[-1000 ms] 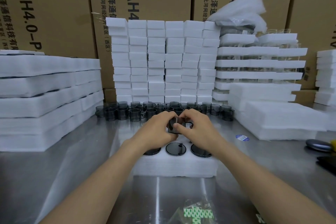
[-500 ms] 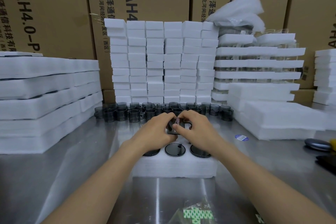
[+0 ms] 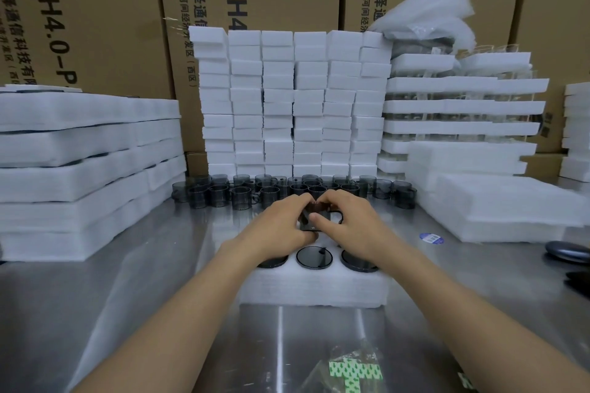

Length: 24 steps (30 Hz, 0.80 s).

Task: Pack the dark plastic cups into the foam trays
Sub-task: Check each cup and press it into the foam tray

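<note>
My left hand and right hand meet over the far part of the foam tray on the counter, fingers of both curled round one dark cup between them. They hide most of it, so I cannot tell whether it sits in a pocket. The tray's near row holds three cups, the outer two partly under my wrists; farther off stand loose cups

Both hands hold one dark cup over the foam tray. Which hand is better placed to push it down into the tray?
Probably the right hand: its thumb lies on the cup, while the left hand cradles its side.
</note>
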{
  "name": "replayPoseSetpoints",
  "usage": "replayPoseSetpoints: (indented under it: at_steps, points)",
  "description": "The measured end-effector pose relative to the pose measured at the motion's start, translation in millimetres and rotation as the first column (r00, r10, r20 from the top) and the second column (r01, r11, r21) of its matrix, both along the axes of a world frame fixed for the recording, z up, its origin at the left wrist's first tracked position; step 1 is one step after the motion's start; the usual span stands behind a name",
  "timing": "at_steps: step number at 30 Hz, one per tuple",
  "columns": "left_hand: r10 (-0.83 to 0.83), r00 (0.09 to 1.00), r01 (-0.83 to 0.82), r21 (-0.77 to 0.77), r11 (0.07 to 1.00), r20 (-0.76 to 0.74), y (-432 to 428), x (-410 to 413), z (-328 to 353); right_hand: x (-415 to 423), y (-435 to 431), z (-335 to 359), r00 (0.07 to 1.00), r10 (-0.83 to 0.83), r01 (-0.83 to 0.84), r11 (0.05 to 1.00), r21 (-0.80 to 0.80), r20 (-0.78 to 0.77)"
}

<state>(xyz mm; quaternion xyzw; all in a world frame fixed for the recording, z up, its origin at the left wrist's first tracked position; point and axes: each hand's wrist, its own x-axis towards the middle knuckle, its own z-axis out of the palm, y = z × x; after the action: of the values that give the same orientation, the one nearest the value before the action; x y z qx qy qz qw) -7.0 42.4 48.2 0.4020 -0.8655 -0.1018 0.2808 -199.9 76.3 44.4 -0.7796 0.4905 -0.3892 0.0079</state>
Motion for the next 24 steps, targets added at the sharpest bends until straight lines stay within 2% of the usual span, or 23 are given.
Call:
replayPoseSetpoints:
  at_steps: [24]
  points:
    - [-0.010, 1.000, 0.010, -0.015, 1.000, 0.004, -3.5, 0.0, -2.3, 0.0, -2.0, -1.0, 1.000, 0.007, -0.007, 1.000, -0.006, 0.000]
